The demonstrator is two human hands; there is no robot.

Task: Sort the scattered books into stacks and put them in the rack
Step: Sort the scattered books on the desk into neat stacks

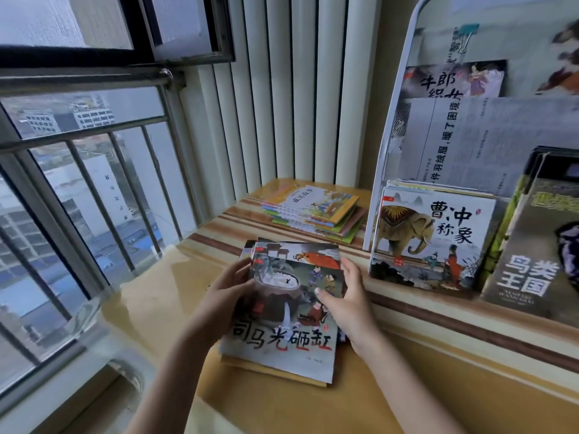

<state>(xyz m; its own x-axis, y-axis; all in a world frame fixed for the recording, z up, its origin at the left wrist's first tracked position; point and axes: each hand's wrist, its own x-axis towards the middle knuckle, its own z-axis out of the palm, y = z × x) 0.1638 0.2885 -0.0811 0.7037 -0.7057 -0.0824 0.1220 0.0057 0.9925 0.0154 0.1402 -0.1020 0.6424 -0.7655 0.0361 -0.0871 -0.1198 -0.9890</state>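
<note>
Several books (pixel 432 236) in rack (pixel 398 98)

Near stack: a pile of books (pixel 282 311) lies on the table (pixel 163 296), between the fingers of the left hand (pixel 224 292) and the right hand (pixel 347 296).
Far stack: a second pile (pixel 316 211) lies on the table beyond the fingertips, near the radiator (pixel 282 89).
Rack: the rack (pixel 388 130) stands to the right of the right hand's fingers.
In rack: the elephant book (pixel 429 242) stands upright in its front row, just beyond the right fingers.
Window: the window (pixel 78 183) lies left of the left hand's fingers.
</note>
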